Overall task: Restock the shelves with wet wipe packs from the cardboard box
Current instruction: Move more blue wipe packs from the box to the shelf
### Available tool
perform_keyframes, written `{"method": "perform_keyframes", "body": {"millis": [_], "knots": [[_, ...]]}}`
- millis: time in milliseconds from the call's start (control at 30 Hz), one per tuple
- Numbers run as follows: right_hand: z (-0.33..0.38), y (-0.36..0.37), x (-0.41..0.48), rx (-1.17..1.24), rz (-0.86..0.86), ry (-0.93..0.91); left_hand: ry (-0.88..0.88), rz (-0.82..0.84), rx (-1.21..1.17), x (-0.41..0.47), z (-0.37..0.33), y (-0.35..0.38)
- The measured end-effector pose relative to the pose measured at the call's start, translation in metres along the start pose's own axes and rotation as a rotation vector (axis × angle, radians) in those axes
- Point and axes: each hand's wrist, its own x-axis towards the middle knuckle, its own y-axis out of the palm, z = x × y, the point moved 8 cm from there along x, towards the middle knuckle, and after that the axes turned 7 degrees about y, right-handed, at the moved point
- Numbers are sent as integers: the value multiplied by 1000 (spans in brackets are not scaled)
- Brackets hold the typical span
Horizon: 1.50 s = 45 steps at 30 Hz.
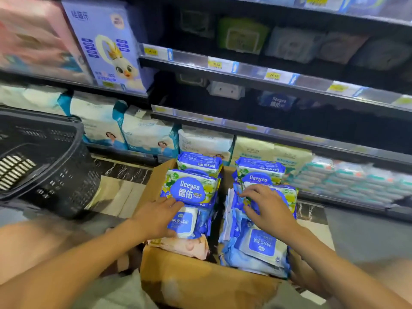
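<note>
An open cardboard box (200, 284) stands on the floor in front of me, packed with blue wet wipe packs. A "Deeyeo" pack with a yellow flower print (191, 189) stands upright in the left stack. My left hand (160, 216) lies over a pale blue "99.9%" pack (186, 221) just below it, fingers spread, touching the flowered pack's lower edge. My right hand (267, 208) rests with spread fingers on the flowered pack (287, 195) topping the right stack. Neither hand has a clear grip. Another pale blue pack (263, 244) lies near my right wrist.
Dark shelves (256, 128) with yellow price tags rise behind the box, partly stocked with wipe packs. Diaper bags (145, 134) fill the bottom shelf. A black plastic basket (42, 161) sits at the left. A pink pack (189, 246) lies at the box's near-left corner.
</note>
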Motion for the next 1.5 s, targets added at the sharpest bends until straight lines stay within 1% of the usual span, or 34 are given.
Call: {"method": "perform_keyframes", "body": {"millis": [67, 200, 333, 467, 533, 633, 700, 800, 933, 1067, 1133, 1200, 1300, 1400, 1500], "knots": [[-9, 4, -6, -26, 36, 19, -7, 14, -16, 3, -1, 5], [-24, 13, -23, -43, 191, 112, -31, 64, -19, 8, 4, 13], [-40, 32, -40, -174, 334, 208, -21, 72, 2, 13, 4, 13], [-55, 50, -53, -307, 450, 237, -28, 100, 27, 14, 1, 14], [-59, 54, -57, -343, 471, 236, -32, 108, 39, 15, 0, 13], [-61, 53, -57, -358, 452, 238, -33, 122, 19, 16, -2, 15], [-62, 53, -57, -366, 448, 244, -31, 134, -44, 16, -3, 16], [-63, 56, -58, -358, 460, 250, -49, 166, -243, 16, 0, 21], [-62, 59, -58, -319, 462, 235, -67, 175, -434, 16, 4, 20], [-62, 61, -62, -204, 471, 264, -59, 191, -635, 14, 2, 12], [-64, 62, -64, -123, 494, 304, -40, 169, -736, 13, 3, 5], [-65, 61, -64, -26, 520, 333, -34, 151, -786, 15, 5, 0], [-68, 56, -60, 196, 497, 399, -40, 159, -822, 16, 0, -16], [-62, 35, -52, 463, 433, 447, -38, 121, -879, 19, 2, -33], [-56, 10, -41, 630, 377, 414, -32, 103, -965, 21, 3, -47]]}}
